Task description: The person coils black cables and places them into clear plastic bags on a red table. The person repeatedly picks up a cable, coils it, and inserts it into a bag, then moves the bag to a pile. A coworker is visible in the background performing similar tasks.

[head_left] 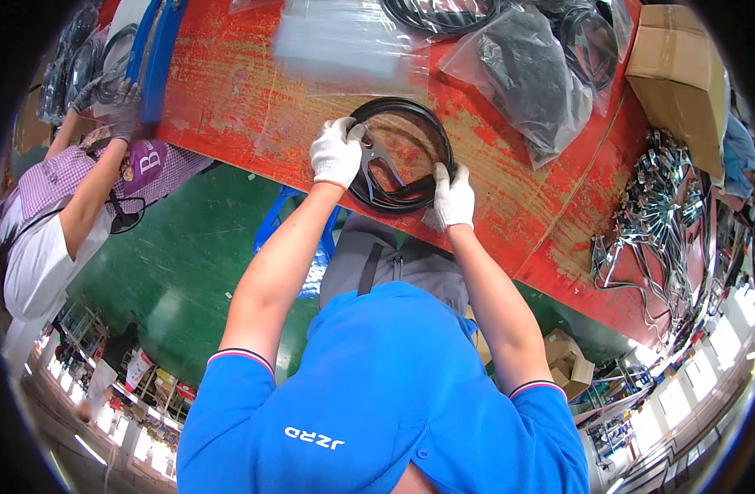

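A coil of black cable lies at the near edge of the worn red table, held between my two gloved hands. My left hand, in a white knit glove, is closed round the coil's left side. Against that hand, inside the ring, rests a silver-grey metal clamp that looks like a welding earth clamp. My right hand, gloved alike, grips the coil's lower right side, where a thick black cable end lies. The fingertips of both hands are partly hidden by the coil.
Clear plastic bags lie beyond the coil, with bagged black cable at the far right. A cardboard box and piled metal clamps stand farther right. At left, a co-worker's gloved hands are beside a blue frame.
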